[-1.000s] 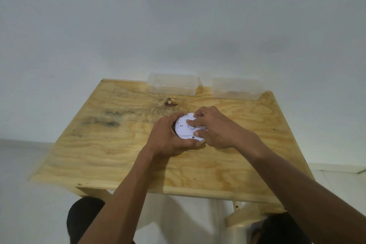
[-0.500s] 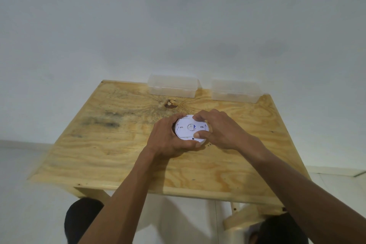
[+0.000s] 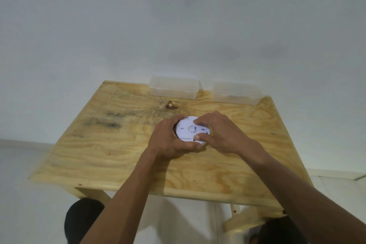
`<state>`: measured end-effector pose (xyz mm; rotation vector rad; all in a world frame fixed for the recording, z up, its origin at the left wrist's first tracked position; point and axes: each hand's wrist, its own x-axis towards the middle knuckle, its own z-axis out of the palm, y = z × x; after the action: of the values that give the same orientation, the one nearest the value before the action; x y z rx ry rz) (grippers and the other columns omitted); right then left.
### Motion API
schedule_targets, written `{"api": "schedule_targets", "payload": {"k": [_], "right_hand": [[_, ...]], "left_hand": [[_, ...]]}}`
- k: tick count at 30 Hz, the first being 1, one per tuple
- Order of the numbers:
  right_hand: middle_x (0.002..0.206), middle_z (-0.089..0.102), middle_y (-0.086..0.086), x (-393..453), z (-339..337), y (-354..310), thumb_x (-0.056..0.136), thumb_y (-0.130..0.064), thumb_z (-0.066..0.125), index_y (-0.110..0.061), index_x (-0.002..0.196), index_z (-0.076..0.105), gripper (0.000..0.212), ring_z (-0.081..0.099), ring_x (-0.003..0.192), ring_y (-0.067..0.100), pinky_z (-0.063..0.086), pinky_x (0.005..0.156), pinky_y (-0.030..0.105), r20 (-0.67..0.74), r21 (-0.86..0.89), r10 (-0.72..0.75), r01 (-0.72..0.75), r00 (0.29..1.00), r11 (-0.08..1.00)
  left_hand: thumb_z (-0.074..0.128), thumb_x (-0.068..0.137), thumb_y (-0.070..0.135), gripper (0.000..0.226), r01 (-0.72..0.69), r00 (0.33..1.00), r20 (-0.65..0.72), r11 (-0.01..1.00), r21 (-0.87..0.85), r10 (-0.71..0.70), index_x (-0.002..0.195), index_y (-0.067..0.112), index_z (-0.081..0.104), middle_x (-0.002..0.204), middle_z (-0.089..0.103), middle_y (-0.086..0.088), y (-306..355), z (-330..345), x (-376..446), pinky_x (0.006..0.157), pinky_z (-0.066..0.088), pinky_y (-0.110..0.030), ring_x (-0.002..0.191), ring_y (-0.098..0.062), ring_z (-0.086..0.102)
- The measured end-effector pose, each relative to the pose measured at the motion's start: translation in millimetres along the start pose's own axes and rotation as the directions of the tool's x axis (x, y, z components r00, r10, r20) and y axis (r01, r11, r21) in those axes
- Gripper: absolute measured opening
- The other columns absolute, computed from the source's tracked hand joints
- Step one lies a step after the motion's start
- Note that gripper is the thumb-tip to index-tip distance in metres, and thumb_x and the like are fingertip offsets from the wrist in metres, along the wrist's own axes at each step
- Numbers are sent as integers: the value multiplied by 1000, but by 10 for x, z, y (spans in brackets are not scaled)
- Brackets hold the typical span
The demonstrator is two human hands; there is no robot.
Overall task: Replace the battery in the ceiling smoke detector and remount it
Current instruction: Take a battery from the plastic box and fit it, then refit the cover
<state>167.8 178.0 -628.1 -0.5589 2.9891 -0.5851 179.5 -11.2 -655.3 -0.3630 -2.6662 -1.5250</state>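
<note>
Both hands clamped on the smoke detector (image 3: 188,129). Left hand (image 3: 168,140) wraps its left rim: fingers curl over the far side, thumb runs along the near edge, tip under the disc's lower right. Right hand (image 3: 223,132) grips from the right: fingers across the top right of the face, thumb pressed on the lower right part of the face. The two thumbs sit just beside each other at the near edge.

Detector is a white round disc, face toward the camera, sitting flat against the plywood board (image 3: 122,154), roughly at the board's centre, slightly toward the far edge. Small round feature in the middle of the face, a blue mark beside it, faint markings left and right. Print too small to read. Can't tell whether the disc is locked to the board or just held against it; hands cover the rim.

Wood knot (image 3: 172,105) on the board just beyond the detector, toward the far edge. Dark smudges (image 3: 103,123) toward the left edge.

Two clear plastic boxes on the far edge: left box (image 3: 174,87) near the middle of that edge, right box (image 3: 236,93) near the far right corner. Well apart from the detector, a gap between them. Contents not discernible.

White surface (image 3: 178,16) fills the view behind the board.
</note>
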Motion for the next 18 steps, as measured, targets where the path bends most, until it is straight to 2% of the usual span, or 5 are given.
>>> {"api": "schedule_targets", "payload": {"k": [2, 9, 14, 16, 18], "right_hand": [[129, 58, -2, -6, 36, -5, 91, -43, 63, -20, 128, 60, 43, 43, 116, 17, 37, 91, 30, -23, -38, -35, 35, 999, 999], [131, 56, -4, -3, 137, -45, 91, -38, 65, -16, 126, 66, 42, 42, 119, 18, 42, 98, 36, -77, 11, -14, 15, 997, 1000], [125, 57, -1, 20, 81, -31, 88, -38, 70, -13, 123, 68, 43, 44, 116, 20, 45, 96, 40, -37, 61, -12, 15, 999, 998], [124, 58, -2, 16, 66, -36, 87, -38, 71, -12, 123, 68, 44, 44, 116, 19, 45, 97, 40, -34, 81, -3, 6, 999, 997], [126, 58, -2, -11, 77, -37, 87, -36, 71, -12, 124, 68, 44, 43, 117, 19, 44, 99, 38, -50, 118, 9, -3, 999, 993]], "left_hand": [[83, 41, 63, 60, -24, 1000, 5, 1000, -9, 24, 90, 77, 51, 96, 56, 54, 31, -13, -8, 76, 52, -11, 90, 20, 59], [82, 40, 61, 58, -33, 999, 6, 999, -32, 33, 90, 61, 53, 94, 53, 57, 19, -6, -8, 72, 47, -4, 89, 23, 58], [88, 46, 52, 67, -67, 997, 30, 996, -52, 69, 91, 81, 48, 95, 57, 53, 87, -17, -37, 74, 49, -6, 88, 20, 61], [95, 51, 43, 71, -76, 996, 49, 996, -49, 78, 94, 79, 51, 97, 61, 48, 63, -25, -47, 75, 50, -9, 90, 15, 63], [100, 52, 33, 75, -42, 996, 74, 995, -95, 49, 104, 66, 57, 100, 68, 39, -11, -38, -54, 78, 52, -12, 93, 12, 66]]}}
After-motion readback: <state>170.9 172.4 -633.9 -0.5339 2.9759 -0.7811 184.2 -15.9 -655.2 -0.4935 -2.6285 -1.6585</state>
